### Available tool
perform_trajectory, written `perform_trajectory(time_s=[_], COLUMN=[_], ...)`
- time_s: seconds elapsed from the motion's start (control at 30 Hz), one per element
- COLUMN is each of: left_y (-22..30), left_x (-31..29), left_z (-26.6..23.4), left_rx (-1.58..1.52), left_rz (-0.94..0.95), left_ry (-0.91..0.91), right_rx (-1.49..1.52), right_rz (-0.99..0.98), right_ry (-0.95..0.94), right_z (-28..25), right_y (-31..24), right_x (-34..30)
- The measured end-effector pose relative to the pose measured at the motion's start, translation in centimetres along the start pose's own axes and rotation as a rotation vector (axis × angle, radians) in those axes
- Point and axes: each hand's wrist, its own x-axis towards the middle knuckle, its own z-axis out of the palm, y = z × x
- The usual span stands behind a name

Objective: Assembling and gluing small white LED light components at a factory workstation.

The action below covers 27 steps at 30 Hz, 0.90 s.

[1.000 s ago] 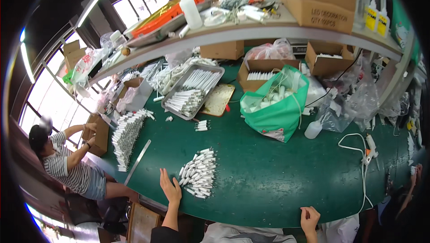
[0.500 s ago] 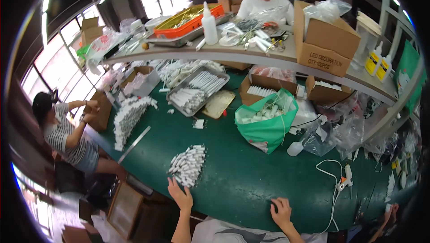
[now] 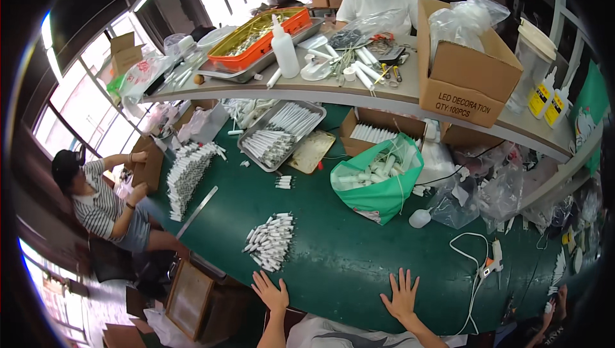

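My left hand (image 3: 271, 291) rests at the near edge of the green table, fingers spread and holding nothing. Just beyond its fingertips lies a loose pile of short white tubes (image 3: 270, 240) with thin wire-like ends. Flat on the tabletop further right is my right hand (image 3: 401, 295), its fingers also spread and no object in or under it that I can see. A white glue gun (image 3: 492, 259) with a white cord lies to the right of that hand. Beyond the pile, a few more white tubes (image 3: 284, 182) sit in a small row.
Behind are a metal tray (image 3: 314, 119) of white tubes, a green bag (image 3: 384, 202) of white parts and a cardboard box (image 3: 349, 135). A metal strip (image 3: 196, 212) lies left, near a tall stack of tubes (image 3: 186, 178). A shelf (image 3: 288, 91) spans above. Co-workers are left, behind and lower right.
My right hand has gone from curled fingers to flat and spread. My left hand has shifted slightly right and nearer, away from the pile. The co-worker at left has lowered an arm.
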Motion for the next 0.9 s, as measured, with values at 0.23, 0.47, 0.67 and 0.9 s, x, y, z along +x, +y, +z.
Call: perform_trajectory(time_s=[0.23,0.47,0.67,0.9], left_y=[0.7,-1.2,2.8,17.2], left_x=[0.7,2.5,7.6,4.9], left_z=[-0.7,-1.8,-3.7,1.6], left_rx=[0.009,0.018,-0.100,-0.696], left_rz=[0.011,-0.061,0.466,1.057], left_ry=[-0.013,0.042,0.250,0.171], right_rx=[-0.006,0.071,0.059,0.006], right_rz=[0.032,0.077,0.127,0.152], right_ry=[-0.026,-0.075,-0.114,-0.120], right_z=[-0.6,0.0,-0.7,-0.7], right_y=[-0.2,-0.2,-0.5,-0.4], right_x=[0.4,0.0,0.0,-0.1])
